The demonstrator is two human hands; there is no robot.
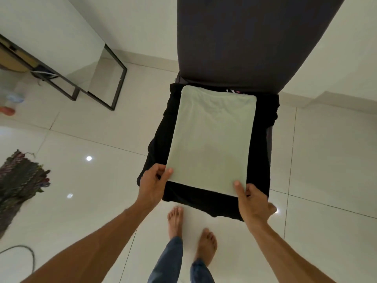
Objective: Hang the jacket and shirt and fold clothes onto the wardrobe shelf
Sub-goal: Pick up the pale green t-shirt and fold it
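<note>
A pale green folded garment (212, 137) lies flat as a neat rectangle on top of a black garment (263, 152) that is spread over the seat of a dark grey chair (244, 37). My left hand (152, 185) pinches the green garment's near left corner, thumb on top. At its near right corner my right hand (254, 203) grips the edge, thumb pressed on the cloth. A pink and white print shows on the black garment behind the green one. No wardrobe, jacket or hanger is in view.
A black metal table frame (114, 78) stands at the left by the wall. A dark multicoloured rug (20, 180) lies on the white tiled floor at far left, with a cable (30, 254) below it. My bare feet (175, 221) stand just before the chair.
</note>
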